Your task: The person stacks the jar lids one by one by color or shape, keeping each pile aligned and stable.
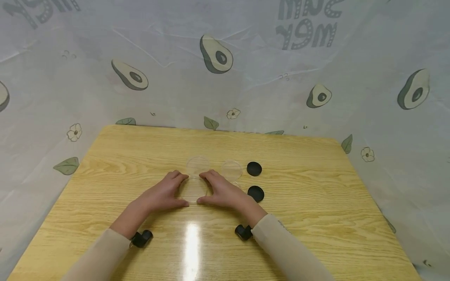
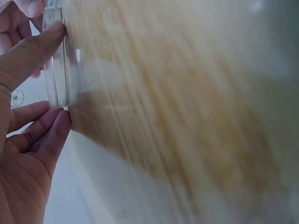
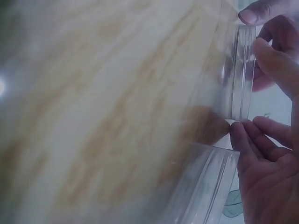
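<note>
I held the clear round dish at the center of the head frame, over the tabletop. My left hand gripped the dish's left side and my right hand its right, each with the thumb at the near edge and the fingers curved to the far edge.

In my judgement, this hold called for light, equal pressure from both hands. Fingertips belonged on the side wall, off the flat face. Smooth, clear material would probably slip or tilt if one hand squeezed harder, so the dish was best kept level.

The head view gave the layout: the rear clear disc lay just beyond the dish, the other clear disc to its right, and the upper black disc and lower black disc stood right of center. Neither wrist view showed the black pieces.

The wrist views gave the profile: a shallow wall with ridges at the rim, hidden from above. The right wrist view also showed a ridged clear piece at lower right, near my fingers. I could not tell whether the dish touched the tabletop.
</note>
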A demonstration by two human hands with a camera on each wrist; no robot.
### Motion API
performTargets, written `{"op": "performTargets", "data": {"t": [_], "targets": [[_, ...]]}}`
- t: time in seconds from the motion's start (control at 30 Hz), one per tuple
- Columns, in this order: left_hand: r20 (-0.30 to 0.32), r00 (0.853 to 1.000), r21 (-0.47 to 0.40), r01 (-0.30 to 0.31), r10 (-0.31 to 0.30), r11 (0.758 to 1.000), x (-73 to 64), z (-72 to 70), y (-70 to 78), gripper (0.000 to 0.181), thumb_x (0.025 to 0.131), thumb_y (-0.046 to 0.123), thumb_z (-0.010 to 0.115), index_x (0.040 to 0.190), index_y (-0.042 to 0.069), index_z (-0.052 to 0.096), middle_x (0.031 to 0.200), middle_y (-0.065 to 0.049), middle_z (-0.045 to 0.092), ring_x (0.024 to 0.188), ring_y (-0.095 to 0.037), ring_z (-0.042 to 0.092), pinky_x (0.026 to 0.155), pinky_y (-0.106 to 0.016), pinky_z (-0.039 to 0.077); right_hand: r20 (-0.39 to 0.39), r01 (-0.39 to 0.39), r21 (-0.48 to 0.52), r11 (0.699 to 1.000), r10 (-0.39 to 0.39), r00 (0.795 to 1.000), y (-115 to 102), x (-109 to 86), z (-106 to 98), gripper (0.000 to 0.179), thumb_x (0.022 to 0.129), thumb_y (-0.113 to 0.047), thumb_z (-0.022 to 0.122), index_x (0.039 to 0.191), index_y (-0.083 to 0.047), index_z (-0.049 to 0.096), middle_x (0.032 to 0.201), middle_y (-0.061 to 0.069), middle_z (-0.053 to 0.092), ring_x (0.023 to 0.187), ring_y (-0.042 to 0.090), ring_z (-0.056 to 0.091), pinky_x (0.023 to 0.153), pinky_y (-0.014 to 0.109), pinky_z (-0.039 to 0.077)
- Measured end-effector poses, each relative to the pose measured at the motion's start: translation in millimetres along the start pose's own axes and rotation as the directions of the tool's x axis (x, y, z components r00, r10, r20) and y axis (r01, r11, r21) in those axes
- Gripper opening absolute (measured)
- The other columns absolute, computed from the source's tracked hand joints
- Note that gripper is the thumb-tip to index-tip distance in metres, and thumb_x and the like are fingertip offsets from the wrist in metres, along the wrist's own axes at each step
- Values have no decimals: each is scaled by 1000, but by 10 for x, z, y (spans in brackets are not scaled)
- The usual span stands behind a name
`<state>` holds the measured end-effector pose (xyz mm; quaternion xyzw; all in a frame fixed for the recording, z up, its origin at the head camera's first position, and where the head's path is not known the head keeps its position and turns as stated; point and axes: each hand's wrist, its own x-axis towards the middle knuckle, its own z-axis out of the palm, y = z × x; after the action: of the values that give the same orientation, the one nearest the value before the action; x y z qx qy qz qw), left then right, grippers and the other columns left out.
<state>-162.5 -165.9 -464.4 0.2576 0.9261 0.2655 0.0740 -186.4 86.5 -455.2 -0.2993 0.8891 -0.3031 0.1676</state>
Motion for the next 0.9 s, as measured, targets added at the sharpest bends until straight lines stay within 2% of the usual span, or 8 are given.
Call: {"op": "performTargets", "data": {"t": [0.27,0.57,0.73,0.9], "targets": [[13,1000,13,23,-23,1000,30,-7,52,82,83,34,90,145,-5,53,125,-14,57,109,-22,57,97,-44,53,29,11,-19,1000,-11,1000,-15,-12,-9,86,90,-38,83,158,-6,41,151,12,49,142,25,50,121,44,43],[26,999,-1,28,-28,1000,56,-22,85,82,83,30,90,146,-6,53,127,-16,59,109,-22,59,97,-44,53,36,22,-58,998,-20,999,-29,4,-17,82,91,-37,82,156,-5,44,150,13,51,140,26,52,119,44,44],[25,1000,7,16,-16,1000,63,-14,68,82,82,30,91,145,-7,54,126,-17,59,107,-22,59,95,-44,54,37,14,-63,998,-12,999,-37,22,-22,81,91,-38,83,154,-5,46,143,11,54,127,23,56,113,43,48],[27,999,2,29,-29,1000,76,-7,63,82,82,31,91,146,-5,54,127,-16,60,109,-23,60,97,-44,54,37,16,-47,999,-14,999,-32,24,-30,79,90,-37,84,153,-4,49,139,11,56,118,21,55,108,42,49]]}}
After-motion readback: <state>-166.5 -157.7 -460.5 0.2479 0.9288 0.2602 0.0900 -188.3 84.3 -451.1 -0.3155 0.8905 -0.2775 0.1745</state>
